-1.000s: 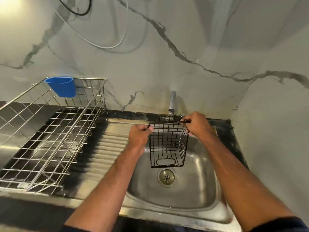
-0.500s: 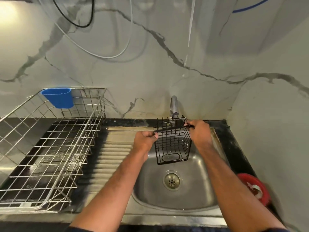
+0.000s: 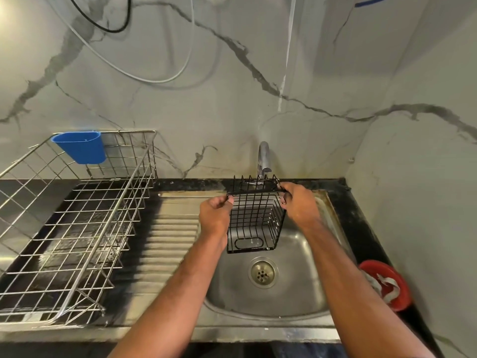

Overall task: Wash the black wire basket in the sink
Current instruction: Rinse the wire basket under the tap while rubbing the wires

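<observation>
I hold a small black wire basket [image 3: 254, 220] over the steel sink [image 3: 296, 293], below the tap [image 3: 263, 157]. The basket is tipped so its open top faces the back wall and its base faces me. My left hand [image 3: 215, 215] grips its upper left edge. My right hand [image 3: 299, 204] grips the upper right edge. No water runs from the tap that I can see. The drain [image 3: 262, 272] lies just in front of the basket.
A large steel dish rack [image 3: 77, 228] with a blue plastic cup [image 3: 81, 147] hooked on it stands left of the ribbed drainboard [image 3: 170, 239]. A red bowl [image 3: 387, 284] with a cloth sits at the right counter edge. Marble walls close in behind and right.
The basket and both hands stay at the tap, and the basket has tipped a little further back. My view has pulled back, so the red bowl now shows.
</observation>
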`<state>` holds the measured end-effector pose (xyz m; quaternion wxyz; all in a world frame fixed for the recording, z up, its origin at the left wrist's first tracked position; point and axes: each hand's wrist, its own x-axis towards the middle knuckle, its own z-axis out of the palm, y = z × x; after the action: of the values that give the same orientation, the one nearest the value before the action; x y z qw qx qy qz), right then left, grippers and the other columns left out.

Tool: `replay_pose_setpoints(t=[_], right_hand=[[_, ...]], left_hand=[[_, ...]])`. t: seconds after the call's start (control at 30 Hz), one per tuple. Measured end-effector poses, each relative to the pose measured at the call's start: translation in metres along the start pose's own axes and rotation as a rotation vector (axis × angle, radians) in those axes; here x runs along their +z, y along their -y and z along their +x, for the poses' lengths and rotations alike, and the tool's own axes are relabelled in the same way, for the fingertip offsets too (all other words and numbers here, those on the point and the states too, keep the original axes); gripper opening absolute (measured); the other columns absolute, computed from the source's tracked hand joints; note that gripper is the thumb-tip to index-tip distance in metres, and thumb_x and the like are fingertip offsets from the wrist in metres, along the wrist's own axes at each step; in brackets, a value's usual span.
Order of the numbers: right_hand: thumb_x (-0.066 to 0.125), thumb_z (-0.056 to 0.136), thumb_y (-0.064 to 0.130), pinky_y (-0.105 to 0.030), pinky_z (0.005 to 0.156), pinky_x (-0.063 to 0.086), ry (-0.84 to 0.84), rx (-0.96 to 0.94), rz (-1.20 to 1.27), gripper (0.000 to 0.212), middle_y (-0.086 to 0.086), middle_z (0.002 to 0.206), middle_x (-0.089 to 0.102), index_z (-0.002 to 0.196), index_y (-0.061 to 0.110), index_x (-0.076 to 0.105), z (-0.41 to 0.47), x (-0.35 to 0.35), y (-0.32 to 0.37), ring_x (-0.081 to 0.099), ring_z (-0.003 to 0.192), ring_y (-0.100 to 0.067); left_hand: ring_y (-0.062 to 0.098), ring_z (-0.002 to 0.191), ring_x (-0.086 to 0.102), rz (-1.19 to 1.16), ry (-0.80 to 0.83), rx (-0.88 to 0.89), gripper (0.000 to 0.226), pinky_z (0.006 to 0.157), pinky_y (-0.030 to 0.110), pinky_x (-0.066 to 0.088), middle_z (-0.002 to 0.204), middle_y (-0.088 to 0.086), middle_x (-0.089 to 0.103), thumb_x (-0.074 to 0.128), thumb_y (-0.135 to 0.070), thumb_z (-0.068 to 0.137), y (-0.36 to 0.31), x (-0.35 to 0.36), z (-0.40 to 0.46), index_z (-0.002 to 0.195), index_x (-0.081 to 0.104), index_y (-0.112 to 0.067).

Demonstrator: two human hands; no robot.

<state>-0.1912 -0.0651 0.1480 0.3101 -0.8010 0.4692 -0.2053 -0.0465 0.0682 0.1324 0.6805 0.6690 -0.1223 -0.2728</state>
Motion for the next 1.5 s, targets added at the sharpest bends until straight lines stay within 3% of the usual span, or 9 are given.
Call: replay_pose_setpoints(t=[0.17,0.27,0.4,0.53,0.63,1.03,1.2,1.37,1.5], right_hand=[[0.047,0.103,0.003,-0.04,0.1,0.056,0.021,0.025,0.019,0.042,-0.012,0.128,0.065,0.144,0.014,0.052,0.001,0.002,0.001,0.066,0.109,-0.022],[0.047,0.103,0.002,-0.038,0.099,0.056,-0.004,0.035,0.059,0.043,-0.013,0.129,0.065,0.144,0.015,0.053,0.002,0.004,0.002,0.065,0.108,-0.02],[0.046,0.103,0.001,-0.031,0.097,0.056,-0.021,0.032,0.048,0.044,-0.014,0.129,0.064,0.144,0.016,0.053,0.001,0.001,0.007,0.065,0.104,-0.019],[0.047,0.102,0.0,-0.029,0.096,0.055,-0.034,0.026,0.031,0.045,-0.014,0.129,0.065,0.143,0.016,0.054,0.0,0.001,0.011,0.064,0.104,-0.017],[0.046,0.102,-0.001,-0.023,0.091,0.054,-0.034,0.036,0.053,0.045,-0.013,0.128,0.065,0.143,0.017,0.054,-0.001,0.001,0.01,0.062,0.099,-0.014],[0.054,0.097,-0.003,-0.04,0.101,0.055,0.033,0.066,0.143,0.048,-0.01,0.126,0.064,0.141,0.017,0.056,0.006,0.005,0.018,0.064,0.108,-0.019],[0.055,0.096,-0.005,-0.044,0.103,0.054,0.022,0.052,0.168,0.048,-0.012,0.132,0.063,0.139,0.015,0.058,0.017,0.008,0.017,0.065,0.114,-0.022],[0.056,0.096,-0.005,-0.042,0.102,0.054,0.007,0.058,0.216,0.045,-0.01,0.129,0.065,0.136,0.014,0.061,0.023,0.01,0.013,0.066,0.112,-0.021],[0.053,0.097,-0.007,-0.04,0.102,0.055,0.008,0.065,0.276,0.043,-0.009,0.13,0.063,0.134,0.014,0.062,0.027,0.011,0.014,0.066,0.113,-0.021]], left_hand=[[0.016,0.102,0.07,0.0,-0.01,0.014,0.02,0.091,0.018,0.049,0.105,0.009,0.076,0.07,-0.007,0.092,-0.003,-0.001,-0.003,0.11,0.072,0.001],[0.014,0.099,0.069,-0.004,-0.001,0.01,0.019,0.086,0.016,0.05,0.103,0.009,0.075,0.071,-0.007,0.091,-0.004,-0.003,-0.005,0.108,0.072,0.002],[0.01,0.086,0.068,0.003,0.002,0.014,0.015,0.089,0.019,0.055,0.093,0.007,0.075,0.072,-0.005,0.089,-0.004,-0.006,-0.005,0.102,0.072,0.003],[0.01,0.087,0.069,0.012,0.001,0.013,0.019,0.072,0.005,0.053,0.097,0.009,0.076,0.074,-0.003,0.087,-0.004,-0.009,-0.007,0.105,0.073,0.002],[0.009,0.087,0.07,0.012,0.004,0.009,0.019,0.069,0.004,0.052,0.097,0.008,0.076,0.075,-0.002,0.086,-0.004,-0.011,-0.01,0.105,0.074,0.001],[0.006,0.081,0.071,-0.022,-0.006,0.0,0.021,0.078,0.01,0.057,0.094,0.006,0.077,0.077,-0.001,0.083,-0.015,-0.017,-0.017,0.104,0.074,0.0],[0.008,0.085,0.072,0.01,0.014,-0.016,0.024,0.071,0.008,0.055,0.095,0.006,0.078,0.079,0.0,0.081,-0.017,-0.018,-0.018,0.104,0.075,0.0],[-0.002,0.073,0.073,0.044,0.097,-0.01,0.019,0.069,0.008,0.055,0.086,0.001,0.078,0.078,0.003,0.081,-0.017,-0.019,-0.022,0.099,0.076,-0.003],[-0.002,0.074,0.073,0.045,0.14,-0.008,0.02,0.07,0.008,0.054,0.087,0.002,0.078,0.078,0.003,0.08,-0.017,-0.021,-0.024,0.1,0.076,-0.001]])
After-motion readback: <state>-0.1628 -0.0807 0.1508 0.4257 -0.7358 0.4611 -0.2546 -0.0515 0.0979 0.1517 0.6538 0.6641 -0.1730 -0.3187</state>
